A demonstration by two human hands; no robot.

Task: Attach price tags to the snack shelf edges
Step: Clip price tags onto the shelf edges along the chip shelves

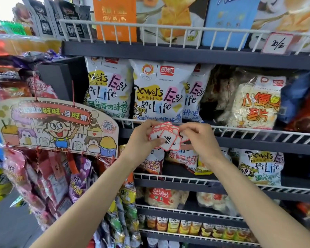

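red-bordered paper price tags [166, 136] sit fanned in my left hand [141, 140], thumb pinching the stack before the wire shelf edge [249, 134]; my right hand [200, 138] pinches one tag's corner. i judge them light, flimsy, easily bent: grip edges only

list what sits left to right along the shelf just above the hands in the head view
cartoon hanging sign → snack bag with green lettering → Powers Easy for Life bag → third white bag, partly hidden → clear bag with orange characters → blue bag
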